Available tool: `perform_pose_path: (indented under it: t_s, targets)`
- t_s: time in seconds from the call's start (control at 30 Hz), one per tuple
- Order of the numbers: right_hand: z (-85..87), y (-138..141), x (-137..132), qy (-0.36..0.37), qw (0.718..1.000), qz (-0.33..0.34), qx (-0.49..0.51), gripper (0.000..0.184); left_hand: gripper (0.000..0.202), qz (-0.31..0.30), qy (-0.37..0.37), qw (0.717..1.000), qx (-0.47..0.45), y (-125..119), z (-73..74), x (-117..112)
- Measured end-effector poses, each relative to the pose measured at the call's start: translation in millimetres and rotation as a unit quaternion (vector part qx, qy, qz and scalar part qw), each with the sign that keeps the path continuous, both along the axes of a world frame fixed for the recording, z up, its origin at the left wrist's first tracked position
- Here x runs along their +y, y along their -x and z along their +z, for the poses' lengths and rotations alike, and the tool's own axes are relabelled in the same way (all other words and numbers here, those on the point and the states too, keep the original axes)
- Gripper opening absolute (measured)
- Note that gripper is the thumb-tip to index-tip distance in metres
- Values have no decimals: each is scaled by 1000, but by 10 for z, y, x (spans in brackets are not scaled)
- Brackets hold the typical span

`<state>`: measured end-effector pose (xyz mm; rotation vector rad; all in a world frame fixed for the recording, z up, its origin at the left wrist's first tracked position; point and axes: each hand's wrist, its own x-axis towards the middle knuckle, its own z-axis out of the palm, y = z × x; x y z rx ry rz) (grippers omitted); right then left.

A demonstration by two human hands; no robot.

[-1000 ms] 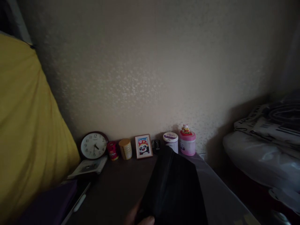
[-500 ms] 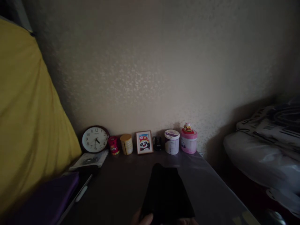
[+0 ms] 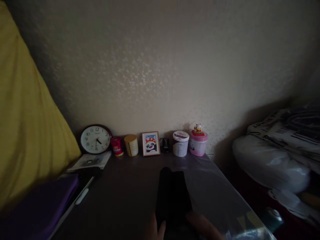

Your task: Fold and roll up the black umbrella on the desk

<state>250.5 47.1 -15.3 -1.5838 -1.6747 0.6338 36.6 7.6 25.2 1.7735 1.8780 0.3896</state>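
Observation:
A black, flat, folded object lies lengthwise over the dark table, its far end pointing at the wall. My left hand grips its near left edge with the thumb on top. My right hand holds the near right edge, fingers curled against it. Only part of each hand shows at the bottom of the view.
Along the wall stand a round clock, a red can, a yellow can, a framed panda picture, a white tub and a pink tub. Left: yellow fabric, a purple item, a booklet. Right: stuffed plastic bags.
The black object has dropped from upright in front of the tubs to low over the table. My right hand has come into view. The camera has tilted slightly down and right.

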Motion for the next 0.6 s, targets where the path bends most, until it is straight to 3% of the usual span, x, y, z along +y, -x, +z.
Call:
perform_pose_path:
  t_s: [0.1, 0.2, 0.3, 0.47, 0.6]
  targets:
    - [152, -186, 43, 48, 998, -28, 20, 33, 55, -16, -2, 1000, -2, -56, -8, 33]
    - [346, -309, 100, 16, 996, -89, 17, 40, 56, -47, 2, 998, 31, -96, -15, 61]
    - [462, -294, 141, 3, 995, -104, -11, 42, 57, -58, 0, 996, 62, -117, -16, 57]
    - [490, -144, 205, -15, 988, -114, -105, 39, 56, -70, 8, 995, 71, -128, 7, 21]
    - [475, -112, 324, -14, 985, -128, -117, 36, 56, -76, 10, 995, 63, -125, 22, 26]
